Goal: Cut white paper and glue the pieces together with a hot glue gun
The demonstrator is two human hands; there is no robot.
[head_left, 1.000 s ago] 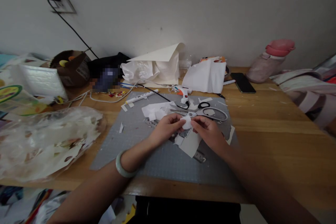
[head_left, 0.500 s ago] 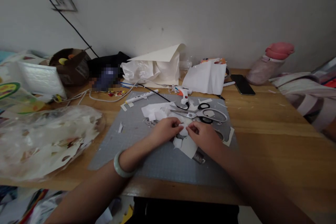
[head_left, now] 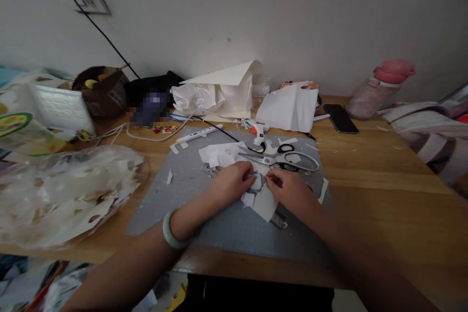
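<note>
Resting on the grey cutting mat (head_left: 204, 214), the left hand (head_left: 234, 184) and the right hand (head_left: 288, 190) lay close together over a small piece of white paper (head_left: 260, 199). Both hands were curled, fingertips pinching at the paper between them; how firmly each gripped it could not be told. Scissors (head_left: 281, 158) lay just beyond the hands, with a white glue gun (head_left: 259, 131) behind them on the mat
</note>
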